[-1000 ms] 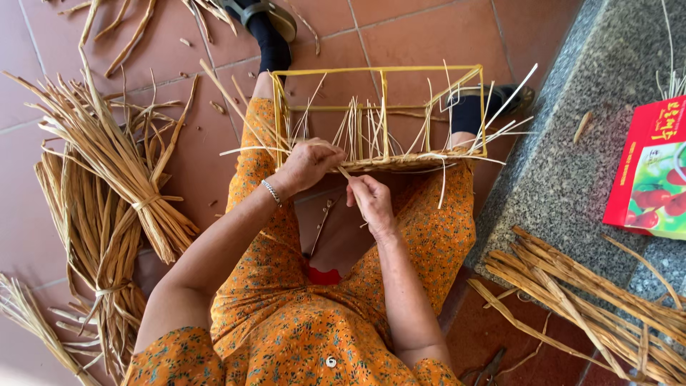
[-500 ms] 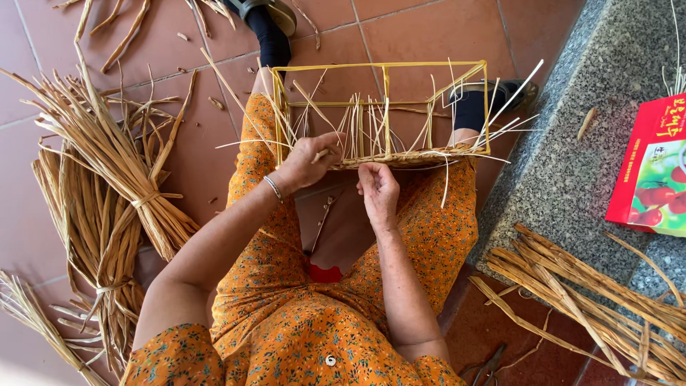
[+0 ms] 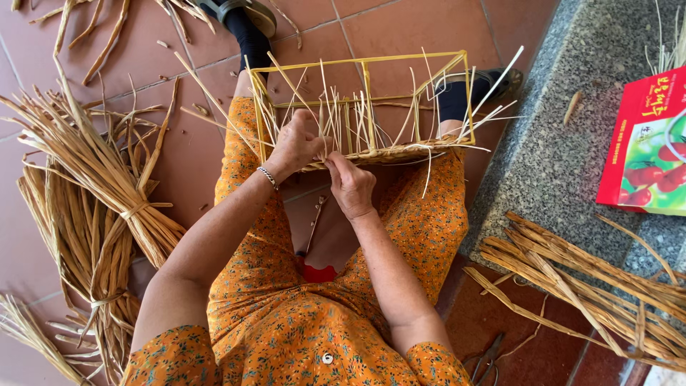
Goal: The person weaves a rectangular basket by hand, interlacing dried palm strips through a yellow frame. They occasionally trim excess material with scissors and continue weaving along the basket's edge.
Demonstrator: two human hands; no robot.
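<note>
While the yellow wire frame (image 3: 364, 100) sits across the person's knees, resting on the orange floral dress (image 3: 286, 314), both hands are down at its near bottom edge, working on the woven strip (image 3: 386, 151) of dried straw that runs along that side. Looks to me like the weaving step is early on: only that low band is built up, and loose straw stakes (image 3: 343, 114) stick up and fan out above it with nothing laced between them. The left hand (image 3: 296, 145) is curled around the frame's lower left corner, fingers closed on the stakes and the edge of the weave there, wrist bent in with a bracelet (image 3: 268, 177) showing. The right hand (image 3: 350, 184) sits just beside it, touching the weave from below, fingers pinched shut on what seems to be a single strand, though the strand itself is too thin for me to pick out for sure. My guess is the next bit calls for steady tension and threading in and out between uprights without bending them flat. Both forearms come in from the bottom and meet in a narrow V. Big tied bundles of straw (image 3: 93, 200) lie on the tile floor (image 3: 400, 28) on the left, more loose straw (image 3: 593, 279) on the stone ledge (image 3: 550, 143) on the right, near a red box (image 3: 643, 143).
</note>
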